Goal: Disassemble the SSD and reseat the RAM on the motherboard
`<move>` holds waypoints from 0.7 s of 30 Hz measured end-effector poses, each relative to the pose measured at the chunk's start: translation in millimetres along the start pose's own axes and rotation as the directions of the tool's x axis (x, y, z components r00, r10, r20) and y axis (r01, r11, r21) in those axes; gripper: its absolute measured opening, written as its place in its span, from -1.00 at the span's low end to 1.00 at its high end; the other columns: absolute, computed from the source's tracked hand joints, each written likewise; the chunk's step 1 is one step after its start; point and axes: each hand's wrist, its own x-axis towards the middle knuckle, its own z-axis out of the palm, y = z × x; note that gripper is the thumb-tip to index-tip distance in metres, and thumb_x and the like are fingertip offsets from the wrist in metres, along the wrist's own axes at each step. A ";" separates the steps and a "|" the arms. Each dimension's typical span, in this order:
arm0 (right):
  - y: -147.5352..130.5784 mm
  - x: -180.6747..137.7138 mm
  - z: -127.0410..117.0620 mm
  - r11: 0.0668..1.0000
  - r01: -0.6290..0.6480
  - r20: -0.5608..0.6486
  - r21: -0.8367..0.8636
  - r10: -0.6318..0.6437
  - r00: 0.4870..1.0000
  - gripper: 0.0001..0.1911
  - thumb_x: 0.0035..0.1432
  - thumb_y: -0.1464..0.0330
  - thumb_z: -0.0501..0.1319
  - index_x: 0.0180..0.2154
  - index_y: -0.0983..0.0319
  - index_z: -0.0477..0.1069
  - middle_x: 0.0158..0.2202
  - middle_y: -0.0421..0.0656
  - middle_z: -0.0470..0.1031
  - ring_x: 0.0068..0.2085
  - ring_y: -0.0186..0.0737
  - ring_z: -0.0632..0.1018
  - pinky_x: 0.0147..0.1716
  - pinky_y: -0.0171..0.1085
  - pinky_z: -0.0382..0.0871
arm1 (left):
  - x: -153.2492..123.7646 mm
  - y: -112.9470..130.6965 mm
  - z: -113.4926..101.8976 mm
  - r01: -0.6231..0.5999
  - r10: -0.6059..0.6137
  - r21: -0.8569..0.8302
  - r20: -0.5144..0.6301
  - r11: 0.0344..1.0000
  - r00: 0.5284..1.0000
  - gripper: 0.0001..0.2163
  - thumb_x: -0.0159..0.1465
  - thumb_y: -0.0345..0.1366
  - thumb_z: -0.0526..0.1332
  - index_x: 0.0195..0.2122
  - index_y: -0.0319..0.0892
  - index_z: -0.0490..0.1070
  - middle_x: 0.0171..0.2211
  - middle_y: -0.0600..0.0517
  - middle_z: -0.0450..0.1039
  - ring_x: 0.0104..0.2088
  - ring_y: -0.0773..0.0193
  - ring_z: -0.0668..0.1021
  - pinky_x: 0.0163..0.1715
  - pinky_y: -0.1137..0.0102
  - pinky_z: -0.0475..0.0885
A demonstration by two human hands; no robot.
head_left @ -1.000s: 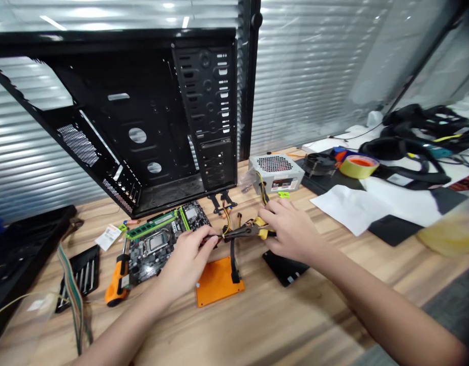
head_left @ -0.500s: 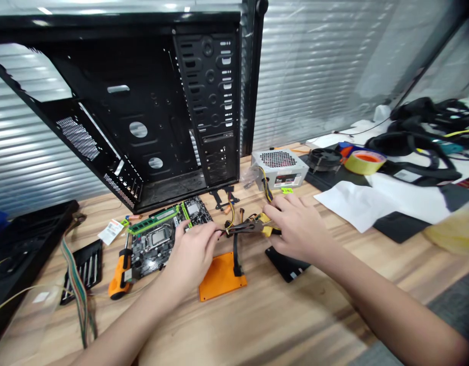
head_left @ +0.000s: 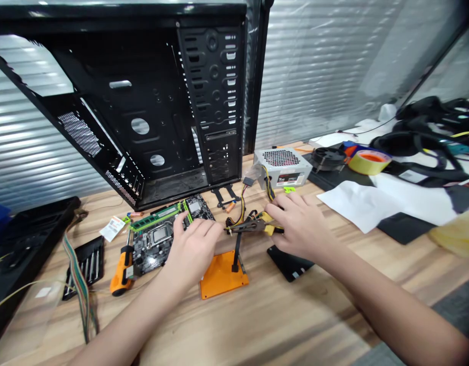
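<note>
We find the left hand (head_left: 190, 249) over the right edge of the motherboard (head_left: 158, 251), which lies flat on the wooden desk (head_left: 257, 325), apparently so that it sits stable within reach. Its fingers (head_left: 184, 226) are spread and curved, with the tips at the board's edge, and they grip nothing that we can see. The right hand (head_left: 301, 226) closes around the yellow-handled pliers (head_left: 253, 226), keeping them level above the orange plate (head_left: 222, 277). The jaws point left, toward the yellow and black wires (head_left: 234, 219) that run from the power supply (head_left: 282, 168); we cannot tell whether they bite on a wire. A memory stick (head_left: 154, 218) sits in the motherboard. The orange-handled screwdriver (head_left: 122, 272) lies just left of the board, where it appears to be kept ready. The open computer case (head_left: 143, 101) stands behind them, leaving the work area in front of it unobstructed.
</note>
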 end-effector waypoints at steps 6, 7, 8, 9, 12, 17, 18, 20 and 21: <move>5.3 0.0 -4.4 1.000 0.003 0.051 0.019 -0.004 0.999 -0.72 -0.08 0.36 0.17 -0.23 0.20 0.39 -0.22 -0.07 0.38 -0.16 -0.03 0.33 -0.26 -0.15 0.03 | 0.9 -2.1 -2.3 -0.101 0.112 0.142 -0.070 0.985 0.991 -0.77 0.36 -0.50 -0.01 -0.24 -0.14 0.41 -0.27 0.06 0.57 -0.24 0.23 0.53 0.12 0.10 0.02; 6.4 0.0 -5.2 0.999 0.000 0.085 0.046 -0.004 0.996 -0.71 -0.08 0.36 0.17 -0.21 0.21 0.38 -0.21 -0.07 0.39 -0.15 -0.02 0.34 -0.26 -0.16 0.05 | 1.2 -2.6 -3.1 -0.119 0.132 0.170 -0.067 0.978 0.989 -0.76 0.36 -0.50 -0.02 -0.23 -0.13 0.42 -0.27 0.06 0.57 -0.23 0.24 0.53 0.12 0.11 0.03; 7.4 0.0 -5.8 0.996 -0.007 0.127 0.086 -0.004 0.992 -0.70 -0.07 0.36 0.17 -0.20 0.21 0.38 -0.20 -0.07 0.39 -0.14 -0.02 0.36 -0.26 -0.17 0.07 | 1.6 -3.0 -3.9 -0.134 0.148 0.193 -0.061 0.972 0.987 -0.75 0.36 -0.51 -0.02 -0.23 -0.12 0.42 -0.26 0.06 0.58 -0.23 0.24 0.54 0.11 0.12 0.03; 8.3 0.0 -6.3 0.990 -0.016 0.175 0.137 -0.009 0.985 -0.70 -0.06 0.37 0.17 -0.20 0.22 0.37 -0.19 -0.08 0.40 -0.13 -0.03 0.37 -0.26 -0.18 0.09 | 2.1 -3.3 -4.8 -0.144 0.157 0.205 -0.053 0.968 0.986 -0.74 0.36 -0.51 -0.02 -0.22 -0.10 0.43 -0.26 0.07 0.58 -0.23 0.24 0.54 0.09 0.13 0.05; 9.5 0.1 -6.1 0.954 -0.048 0.293 0.297 -0.043 0.955 -0.77 -0.03 0.38 0.16 -0.24 0.21 0.34 -0.20 -0.11 0.42 -0.15 -0.09 0.42 -0.26 -0.23 0.16 | 4.1 -3.3 -7.4 -0.126 0.132 0.134 -0.032 0.983 0.991 -0.73 0.35 -0.50 -0.01 -0.22 -0.04 0.43 -0.27 0.10 0.58 -0.24 0.25 0.55 0.03 0.16 0.12; 8.1 -0.7 -4.9 0.927 -0.077 0.360 0.366 -0.065 0.931 -0.85 -0.02 0.38 0.16 -0.31 0.21 0.32 -0.25 -0.12 0.45 -0.19 -0.11 0.46 -0.29 -0.27 0.19 | 6.6 -1.5 -10.0 -0.035 0.037 -0.058 0.036 0.998 0.999 -0.76 0.35 -0.44 0.02 -0.27 0.00 0.44 -0.23 0.11 0.58 -0.23 0.24 0.57 -0.06 0.17 0.18; 8.0 -1.1 -5.0 0.924 -0.092 0.375 0.371 -0.058 0.925 -0.86 -0.01 0.38 0.16 -0.31 0.20 0.32 -0.26 -0.12 0.46 -0.21 -0.11 0.47 -0.31 -0.28 0.19 | 6.7 -1.2 -10.2 -0.026 0.030 -0.072 0.046 0.997 0.998 -0.76 0.35 -0.43 0.03 -0.28 0.00 0.44 -0.21 0.12 0.58 -0.22 0.23 0.57 -0.07 0.17 0.18; 8.5 -1.9 -5.4 0.911 -0.131 0.414 0.390 -0.046 0.909 -0.86 0.02 0.34 0.17 -0.31 0.20 0.34 -0.28 -0.12 0.47 -0.24 -0.12 0.48 -0.33 -0.29 0.19 | 6.6 -0.8 -10.5 -0.015 0.022 -0.092 0.067 0.996 0.997 -0.77 0.35 -0.42 0.04 -0.28 0.01 0.45 -0.20 0.12 0.58 -0.20 0.21 0.58 -0.08 0.17 0.18; 8.9 -2.1 -5.7 0.902 -0.150 0.433 0.406 -0.046 0.900 -0.85 0.04 0.32 0.18 -0.30 0.20 0.35 -0.29 -0.12 0.48 -0.25 -0.12 0.49 -0.34 -0.29 0.19 | 6.6 -0.7 -10.7 -0.012 0.020 -0.099 0.077 0.995 0.997 -0.78 0.35 -0.41 0.04 -0.28 0.02 0.45 -0.20 0.12 0.58 -0.20 0.21 0.58 -0.09 0.17 0.19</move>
